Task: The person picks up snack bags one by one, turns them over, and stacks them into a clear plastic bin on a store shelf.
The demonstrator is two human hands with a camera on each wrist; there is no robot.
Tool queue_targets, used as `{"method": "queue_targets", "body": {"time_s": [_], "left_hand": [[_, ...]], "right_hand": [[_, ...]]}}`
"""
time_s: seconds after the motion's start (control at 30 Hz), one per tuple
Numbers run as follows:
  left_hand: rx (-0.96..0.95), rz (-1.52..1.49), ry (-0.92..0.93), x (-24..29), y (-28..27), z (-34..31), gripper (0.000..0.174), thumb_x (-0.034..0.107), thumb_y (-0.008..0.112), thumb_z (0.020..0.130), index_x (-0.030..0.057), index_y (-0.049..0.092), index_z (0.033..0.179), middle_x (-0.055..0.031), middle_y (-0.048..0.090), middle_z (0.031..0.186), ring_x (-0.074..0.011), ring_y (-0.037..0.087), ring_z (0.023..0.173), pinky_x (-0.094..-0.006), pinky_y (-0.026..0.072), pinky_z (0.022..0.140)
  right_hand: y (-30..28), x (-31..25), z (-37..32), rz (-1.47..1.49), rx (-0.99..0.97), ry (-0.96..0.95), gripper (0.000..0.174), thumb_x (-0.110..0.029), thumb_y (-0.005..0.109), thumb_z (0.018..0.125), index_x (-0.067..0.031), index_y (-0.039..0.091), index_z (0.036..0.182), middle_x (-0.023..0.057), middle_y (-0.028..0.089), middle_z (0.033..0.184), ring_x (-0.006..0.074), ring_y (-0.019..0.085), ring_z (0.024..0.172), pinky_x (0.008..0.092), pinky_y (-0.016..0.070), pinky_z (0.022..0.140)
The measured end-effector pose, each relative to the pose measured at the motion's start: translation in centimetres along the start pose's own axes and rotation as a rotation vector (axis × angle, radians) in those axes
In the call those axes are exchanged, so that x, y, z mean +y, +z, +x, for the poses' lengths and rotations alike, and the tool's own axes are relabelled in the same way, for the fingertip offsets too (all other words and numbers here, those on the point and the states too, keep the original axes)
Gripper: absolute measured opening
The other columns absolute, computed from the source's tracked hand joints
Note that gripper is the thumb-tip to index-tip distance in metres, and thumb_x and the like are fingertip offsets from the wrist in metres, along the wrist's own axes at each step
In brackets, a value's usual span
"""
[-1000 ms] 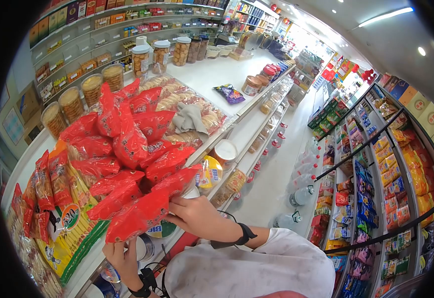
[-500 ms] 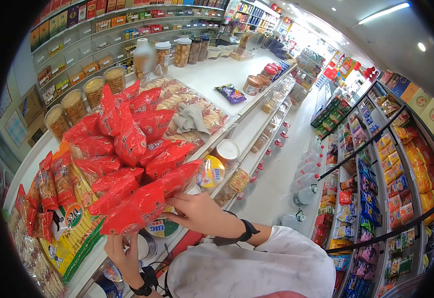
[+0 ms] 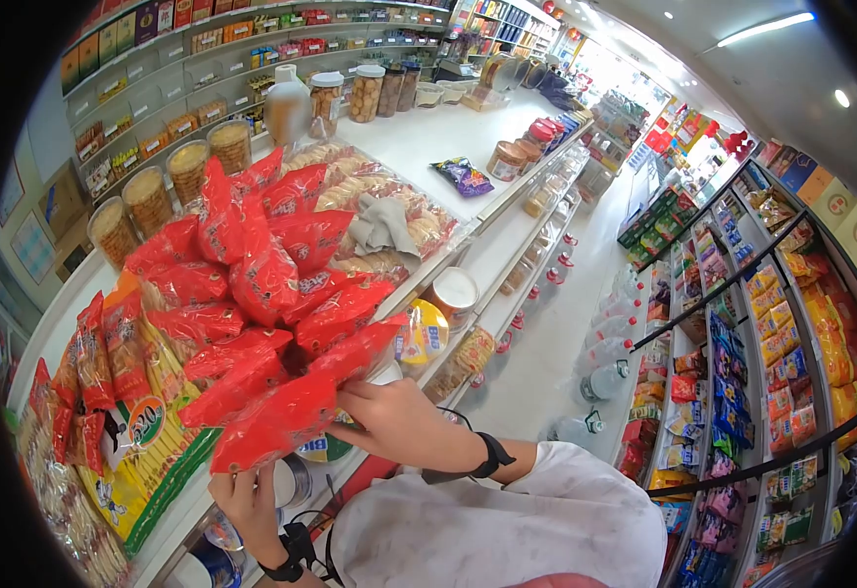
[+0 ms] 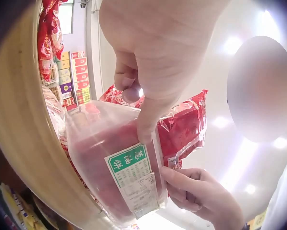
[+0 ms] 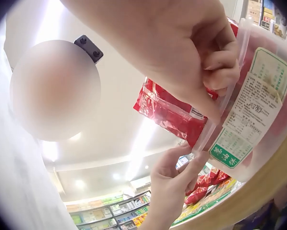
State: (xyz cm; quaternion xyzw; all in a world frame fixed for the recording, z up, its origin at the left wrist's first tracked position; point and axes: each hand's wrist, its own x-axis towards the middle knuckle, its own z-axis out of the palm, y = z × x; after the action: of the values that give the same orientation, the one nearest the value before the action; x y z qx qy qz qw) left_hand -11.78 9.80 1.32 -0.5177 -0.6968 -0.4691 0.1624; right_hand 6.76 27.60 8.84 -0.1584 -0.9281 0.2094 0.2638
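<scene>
A translucent plastic tub [image 4: 93,158] with a green-and-white label [image 4: 134,177] holds red snack bags [image 3: 281,421] that rise above its rim. My left hand [image 3: 250,505] pinches the rim at the near left, its thumb against the outer wall in the left wrist view. Further right, my right hand [image 3: 394,421] pinches the same rim, close beside the front red bag. From the head view the bags hide the tub. A red bag [image 4: 184,127] leans out over the rim between both hands.
Yellow-green packs [image 3: 159,441] lie left of the red bags. Behind are flat packs with a grey cloth [image 3: 384,225] on top, and jars [image 3: 365,93]. A round white-lidded tub [image 3: 453,291] stands on the shelf below the counter. Snack racks [image 3: 742,392] line the aisle's right side.
Both hands stay at the tub's rim with little movement. The front red bag shifts slightly, and the head view tilts a little.
</scene>
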Motion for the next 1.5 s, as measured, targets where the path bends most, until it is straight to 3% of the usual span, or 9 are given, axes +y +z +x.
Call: {"method": "queue_targets", "body": {"time_s": [0.1, 0.23, 0.3, 0.4, 0.53, 0.9, 1.03, 1.43, 1.5], "left_hand": [[-0.016, -0.038, -0.018, -0.7, 0.4, -0.6, 0.024, -0.006, 0.083, 0.076, -0.0022, 0.069, 0.095, -0.0092, 0.057, 0.087, -0.0186, 0.048, 0.06, -0.0351, 0.0351, 0.055], [-0.034, 0.027, -0.015, 0.6, -0.2, 0.2, 0.023, -0.005, 0.083, 0.077, -0.0023, 0.069, 0.094, -0.0098, 0.055, 0.085, -0.0196, 0.048, 0.06, -0.0358, 0.0347, 0.055], [-0.05, 0.044, 0.028, 0.5, -0.5, 0.4, 0.022, -0.005, 0.083, 0.078, -0.0032, 0.069, 0.095, -0.0114, 0.061, 0.092, -0.0202, 0.05, 0.06, -0.0345, 0.0361, 0.054], [-0.074, 0.013, 0.041, 1.3, -0.8, 1.3, 0.023, -0.004, 0.082, 0.079, -0.0046, 0.069, 0.098, -0.015, 0.067, 0.108, -0.0198, 0.052, 0.059, -0.0318, 0.0387, 0.052], [-0.112, 0.016, -0.065, 1.6, -0.9, 1.1, 0.029, 0.0, 0.083, 0.082, -0.0058, 0.067, 0.105, -0.0191, 0.067, 0.127, -0.0174, 0.054, 0.058, -0.0287, 0.0416, 0.051], [-0.045, -0.058, -0.091, 1.7, -0.5, 0.9, 0.033, -0.001, 0.083, 0.082, -0.0066, 0.068, 0.111, -0.0173, 0.067, 0.126, -0.0139, 0.052, 0.058, -0.028, 0.0413, 0.052], [-0.04, -0.051, -0.011, 1.0, -0.5, 0.9, 0.028, -0.003, 0.082, 0.082, -0.0066, 0.07, 0.107, -0.0164, 0.067, 0.125, -0.0137, 0.051, 0.057, -0.0283, 0.041, 0.052], [-0.083, -0.092, -0.07, 1.8, -1.0, 1.7, 0.027, -0.005, 0.083, 0.079, -0.0055, 0.069, 0.102, -0.0133, 0.066, 0.115, -0.0135, 0.05, 0.055, -0.0286, 0.0383, 0.05], [-0.102, -0.088, -0.106, 2.0, -1.1, 1.7, 0.026, -0.005, 0.084, 0.077, -0.0057, 0.067, 0.096, -0.0149, 0.068, 0.113, -0.0187, 0.056, 0.058, -0.0311, 0.0415, 0.049]], "right_hand": [[-1.0, -0.8, 0.4, -0.028, -0.111, 0.038, 0.032, -0.028, 0.076, 0.09, -0.0018, 0.069, 0.107, 0.0115, 0.07, 0.091, 0.0345, 0.07, 0.074, 0.0415, 0.0566, 0.064], [-1.7, -1.8, 0.4, -0.106, -0.19, 0.111, 0.036, -0.036, 0.072, 0.093, -0.0009, 0.069, 0.102, 0.0169, 0.069, 0.08, 0.0376, 0.07, 0.071, 0.0444, 0.0563, 0.063], [-2.4, -2.5, 0.5, -0.149, -0.312, 0.202, 0.039, -0.039, 0.07, 0.095, -0.0001, 0.069, 0.099, 0.0195, 0.068, 0.073, 0.0394, 0.069, 0.067, 0.0463, 0.0558, 0.061], [-2.1, -2.1, 0.2, -0.125, -0.25, 0.138, 0.045, -0.043, 0.068, 0.097, 0.0024, 0.068, 0.097, 0.0215, 0.065, 0.065, 0.041, 0.067, 0.062, 0.0481, 0.0549, 0.059], [-0.5, -1.1, 0.5, -0.092, -0.268, 0.101, 0.043, -0.04, 0.069, 0.096, 0.001, 0.063, 0.108, 0.0196, 0.067, 0.071, 0.0417, 0.068, 0.066, 0.0491, 0.0534, 0.058], [-2.6, -1.8, 0.2, 0.172, -0.088, 0.149, 0.031, -0.031, 0.072, 0.094, -0.0019, 0.066, 0.102, 0.017, 0.066, 0.066, 0.0372, 0.068, 0.063, 0.0442, 0.0524, 0.057], [-1.7, -1.4, 0.6, 0.136, -0.063, 0.107, 0.031, -0.031, 0.072, 0.095, -0.0007, 0.067, 0.101, 0.0184, 0.067, 0.069, 0.0391, 0.068, 0.064, 0.0453, 0.053, 0.058], [-1.2, -1.2, 1.1, 0.12, -0.073, 0.046, 0.03, -0.031, 0.07, 0.097, -0.0008, 0.068, 0.096, 0.0208, 0.068, 0.073, 0.0415, 0.068, 0.067, 0.0481, 0.0541, 0.062], [-1.0, -0.9, 0.9, 0.104, -0.07, 0.04, 0.03, -0.031, 0.07, 0.097, -0.001, 0.068, 0.095, 0.0208, 0.068, 0.073, 0.0413, 0.068, 0.067, 0.0479, 0.054, 0.062]]}}
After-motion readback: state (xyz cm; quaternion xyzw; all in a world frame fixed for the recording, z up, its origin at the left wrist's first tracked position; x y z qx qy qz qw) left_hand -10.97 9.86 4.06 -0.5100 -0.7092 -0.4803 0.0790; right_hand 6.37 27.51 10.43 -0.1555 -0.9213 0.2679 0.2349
